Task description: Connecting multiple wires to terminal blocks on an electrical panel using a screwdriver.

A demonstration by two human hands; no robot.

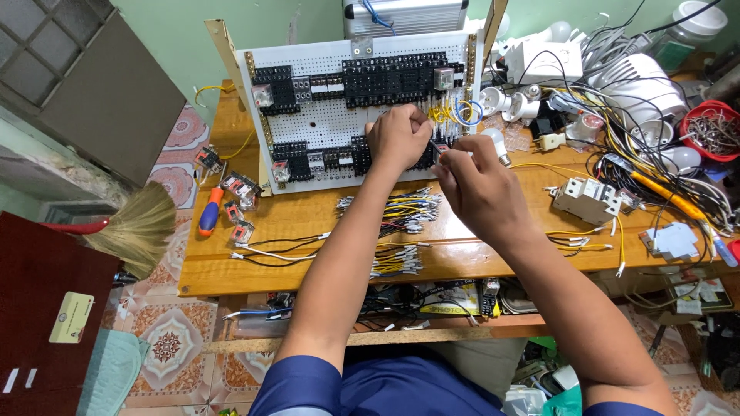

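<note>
A white perforated panel point(331, 123) stands tilted on the wooden table point(231, 270), carrying black relay sockets point(389, 77) and yellow and blue wires point(451, 114). My left hand point(398, 137) is closed in a fist against the lower middle of the panel, by a row of black sockets; what it holds is hidden. Just to its right, my right hand point(482, 189) has its fingers pinched together at the panel's lower right edge, apparently on a small part or wire end that I cannot make out.
Bundles of short cut wires point(405, 208) lie in front of the panel. An orange-and-blue screwdriver point(210, 211) and loose relays point(240, 187) sit at the left. A white breaker point(586, 199), bulbs, a red bowl point(709, 129) and tangled cables crowd the right. A broom point(135, 227) leans at left.
</note>
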